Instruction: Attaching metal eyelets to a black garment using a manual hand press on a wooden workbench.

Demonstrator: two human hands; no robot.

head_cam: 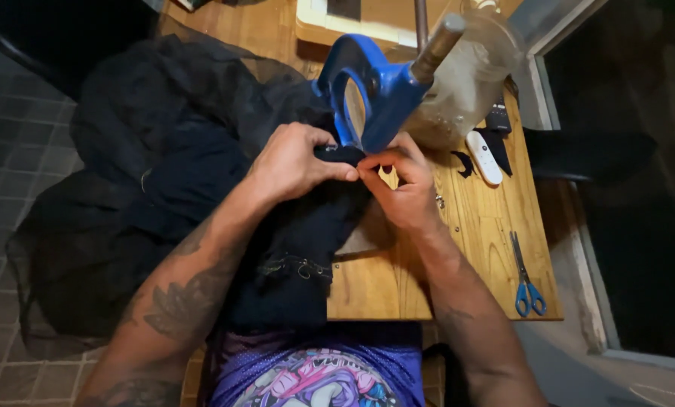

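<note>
Between both hands (296,162) (401,185) (pinched): dark fabric (337,154)

A single head-worn camera looks steeply down from close above; the left hand (296,162) and right hand (401,188) sit mid-frame; the wooden table (428,279) lies just beneath them; tiled floor (13,151) lies beyond the left hand.

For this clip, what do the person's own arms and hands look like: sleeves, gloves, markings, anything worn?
Both forearms are bare, with no sleeves in view. The left hand and right hand wear no gloves, and no rings or watch can be made out. The left forearm carries large dark tattoos, including a leaf-like or floral design. The right forearm shows fainter dark tattoo marks. At the frame's bottom is a purple printed garment with a colourful cartoon-style graphic.
</note>
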